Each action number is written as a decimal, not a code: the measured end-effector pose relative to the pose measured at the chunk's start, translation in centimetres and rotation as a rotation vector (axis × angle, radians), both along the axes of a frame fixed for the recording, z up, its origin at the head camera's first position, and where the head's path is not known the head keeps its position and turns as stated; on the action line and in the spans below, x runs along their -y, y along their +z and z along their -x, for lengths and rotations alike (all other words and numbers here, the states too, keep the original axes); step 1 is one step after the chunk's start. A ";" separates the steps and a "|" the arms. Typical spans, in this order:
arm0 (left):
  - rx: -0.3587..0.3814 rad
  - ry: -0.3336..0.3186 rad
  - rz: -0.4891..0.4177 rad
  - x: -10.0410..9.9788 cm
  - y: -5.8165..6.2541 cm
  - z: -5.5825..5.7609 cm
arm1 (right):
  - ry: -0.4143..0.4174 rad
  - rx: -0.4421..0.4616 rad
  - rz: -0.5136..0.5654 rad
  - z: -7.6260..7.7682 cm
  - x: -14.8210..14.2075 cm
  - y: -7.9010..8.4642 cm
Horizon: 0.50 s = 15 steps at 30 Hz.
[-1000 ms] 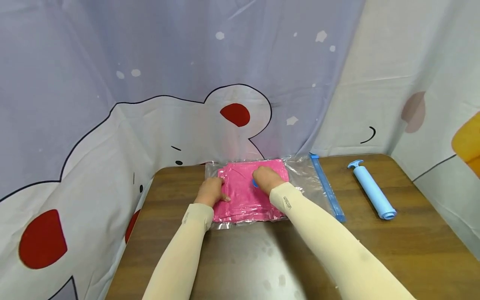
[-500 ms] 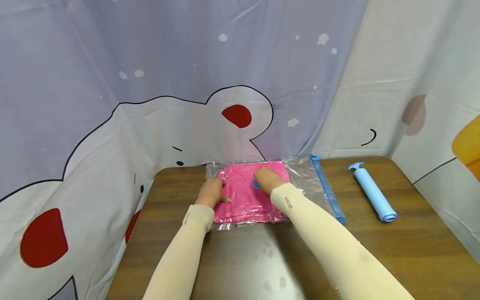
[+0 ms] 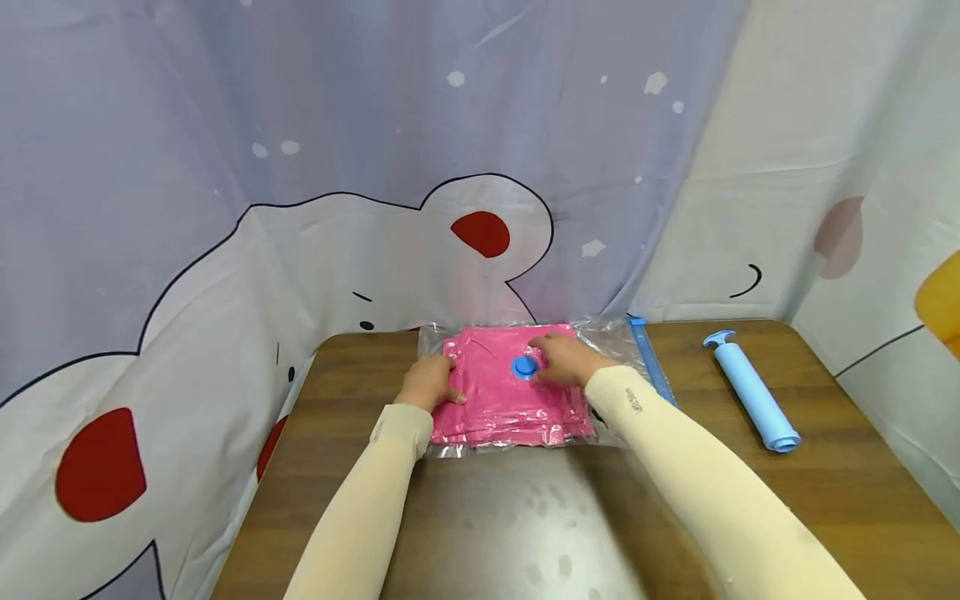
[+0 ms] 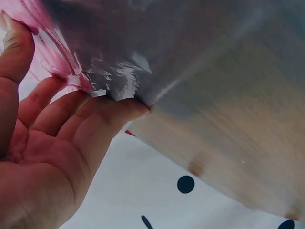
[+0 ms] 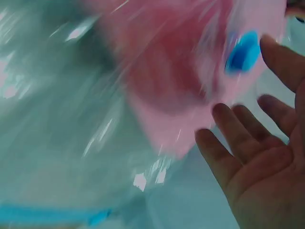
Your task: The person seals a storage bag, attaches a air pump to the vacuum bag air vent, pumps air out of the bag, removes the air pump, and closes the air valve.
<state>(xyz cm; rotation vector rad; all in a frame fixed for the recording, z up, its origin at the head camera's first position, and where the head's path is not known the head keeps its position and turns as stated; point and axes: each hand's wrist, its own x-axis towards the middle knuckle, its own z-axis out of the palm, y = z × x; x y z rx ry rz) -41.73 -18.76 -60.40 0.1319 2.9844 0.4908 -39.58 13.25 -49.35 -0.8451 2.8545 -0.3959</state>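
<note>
A clear vacuum storage bag (image 3: 603, 337) lies on the table with folded pink fabric (image 3: 491, 396) inside. Its round blue valve (image 3: 524, 367) faces up near the middle of the pink. At the bag's left edge rests my left hand (image 3: 426, 384), thumb lying over the pink; the left wrist view has its fingertips (image 4: 138, 109) against the plastic. My right hand (image 3: 572, 362) is just right of the valve, fingers spread and loosely bent, holding nothing. In the right wrist view the thumb is close to the valve (image 5: 243, 52).
A light blue hand pump (image 3: 752, 393) lies right of the bag on the wooden table (image 3: 352, 367). The bag's blue zip strip (image 3: 651, 360) runs along its right end, partly behind the right forearm. A printed curtain (image 3: 375, 275) hangs behind the table.
My right hand, earlier curled over the valve, has shifted right and spread its fingers, uncovering the valve. My left hand stays at the bag's left edge. The view has shifted slightly.
</note>
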 end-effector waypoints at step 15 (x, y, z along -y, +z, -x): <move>0.027 0.095 -0.161 3.7 8.5 -6.6 | -0.349 -0.137 0.071 -3.2 -12.0 -1.2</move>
